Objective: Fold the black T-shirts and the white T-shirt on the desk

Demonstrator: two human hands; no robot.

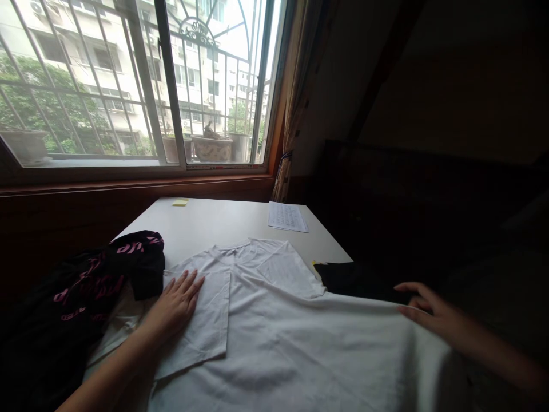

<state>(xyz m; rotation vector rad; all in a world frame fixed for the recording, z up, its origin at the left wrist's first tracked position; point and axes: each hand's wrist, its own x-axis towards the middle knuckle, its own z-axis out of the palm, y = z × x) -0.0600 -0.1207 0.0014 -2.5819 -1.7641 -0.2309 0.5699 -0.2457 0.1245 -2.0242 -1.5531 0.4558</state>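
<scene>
A white T-shirt (274, 320) lies spread over the table, its collar towards the window. On the left its sleeve and side are folded inward. My left hand (182, 294) rests flat on that folded part, fingers stretched out. At the shirt's right edge, my right hand (422, 306) has its thumb and forefinger apart; the thumb touches or nearly touches the cloth. The shirt's right side hangs past the table edge and is blurred there. To the left of my left hand lies a bunched black garment with pink lettering (103, 272).
On the white table (214, 220) are a yellow sticky note (180, 202) and printed sheets (287, 217) near the far edge. A dark item (354, 277) lies by the shirt's right sleeve. Behind stand a barred window (141, 86) and a tied curtain (294, 114).
</scene>
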